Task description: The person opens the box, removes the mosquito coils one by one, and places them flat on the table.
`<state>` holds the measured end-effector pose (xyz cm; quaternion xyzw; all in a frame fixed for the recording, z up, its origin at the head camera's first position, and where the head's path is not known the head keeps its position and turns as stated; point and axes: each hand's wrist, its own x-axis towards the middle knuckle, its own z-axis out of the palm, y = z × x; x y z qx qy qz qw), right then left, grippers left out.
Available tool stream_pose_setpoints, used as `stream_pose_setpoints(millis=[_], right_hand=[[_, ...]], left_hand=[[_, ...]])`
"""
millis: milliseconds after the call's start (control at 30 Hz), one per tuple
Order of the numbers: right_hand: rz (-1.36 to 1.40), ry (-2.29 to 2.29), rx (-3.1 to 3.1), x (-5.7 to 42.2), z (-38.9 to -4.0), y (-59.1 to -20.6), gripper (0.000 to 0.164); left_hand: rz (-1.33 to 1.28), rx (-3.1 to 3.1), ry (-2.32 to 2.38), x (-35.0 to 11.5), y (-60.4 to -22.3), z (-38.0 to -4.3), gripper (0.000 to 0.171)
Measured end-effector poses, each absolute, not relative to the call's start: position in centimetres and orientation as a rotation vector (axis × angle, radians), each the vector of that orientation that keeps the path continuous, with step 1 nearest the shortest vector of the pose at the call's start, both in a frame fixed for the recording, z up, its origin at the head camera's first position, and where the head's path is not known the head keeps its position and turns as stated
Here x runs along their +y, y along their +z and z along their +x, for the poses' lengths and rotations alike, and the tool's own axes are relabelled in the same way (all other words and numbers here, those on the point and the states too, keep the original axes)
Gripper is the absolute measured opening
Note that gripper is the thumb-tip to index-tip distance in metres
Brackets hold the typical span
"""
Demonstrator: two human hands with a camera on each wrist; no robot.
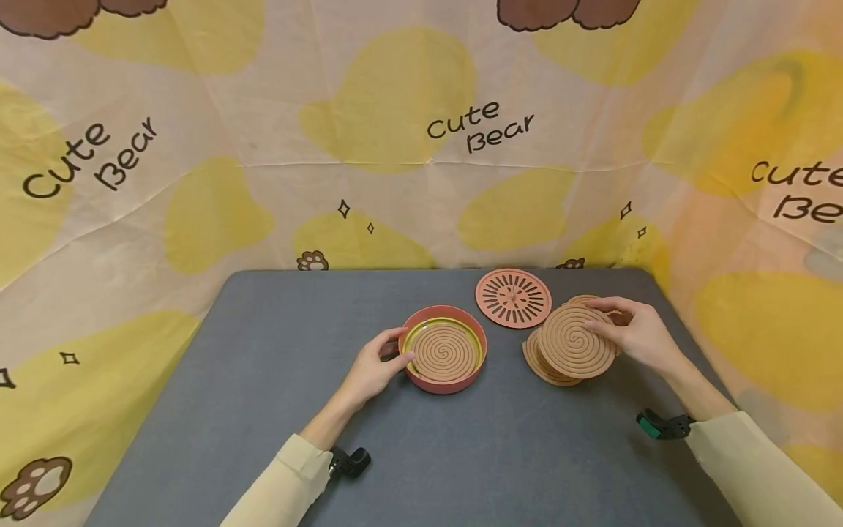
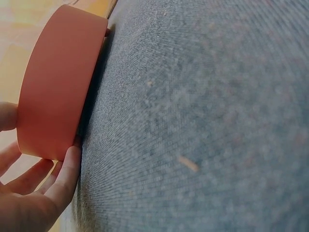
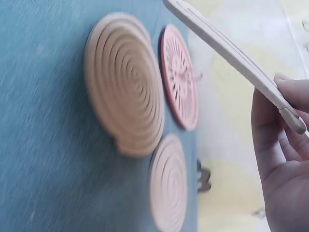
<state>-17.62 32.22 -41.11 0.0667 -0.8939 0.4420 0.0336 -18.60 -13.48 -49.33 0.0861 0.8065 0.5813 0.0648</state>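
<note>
My left hand (image 1: 370,372) grips the left side of a round red mosquito coil box (image 1: 443,389), its thumb over the rim. A tan mosquito coil (image 1: 444,353) lies flat inside, within a yellow inner ring. In the left wrist view, fingers touch the box's outer wall (image 2: 60,82) low down. My right hand (image 1: 642,333) pinches another mosquito coil (image 1: 574,342) at its edge, thumb on one face and fingers on the other. The right wrist view shows this coil (image 3: 231,57) raised and tilted above the table.
Beneath the raised coil lie stacked coils (image 3: 125,87), with a separate coil (image 3: 169,186) beside them. A pink slotted lid (image 1: 514,296) with a small centre hook rests near the back edge of the grey table (image 1: 296,315). A printed cloth (image 1: 395,95) hangs behind.
</note>
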Motion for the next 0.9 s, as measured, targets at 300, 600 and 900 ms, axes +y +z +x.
stream_pose_setpoints(millis=[300, 600, 900], right_hand=[[0.084, 1.433, -2.658, 36.7, -16.3, -42.7, 0.043], [-0.026, 1.579, -2.582, 40.6, -15.3, -44.2, 0.03], [-0.092, 1.54, -2.646, 43.1, -14.3, -45.6, 0.026]], left_hand=[[0.281, 2.434, 1.752, -13.4, -49.2, -18.6, 0.051], [0.269, 2.439, 1.761, -13.4, -49.3, -18.6, 0.051], [0.265, 2.419, 1.779, -13.2, -48.3, -18.0, 0.053]])
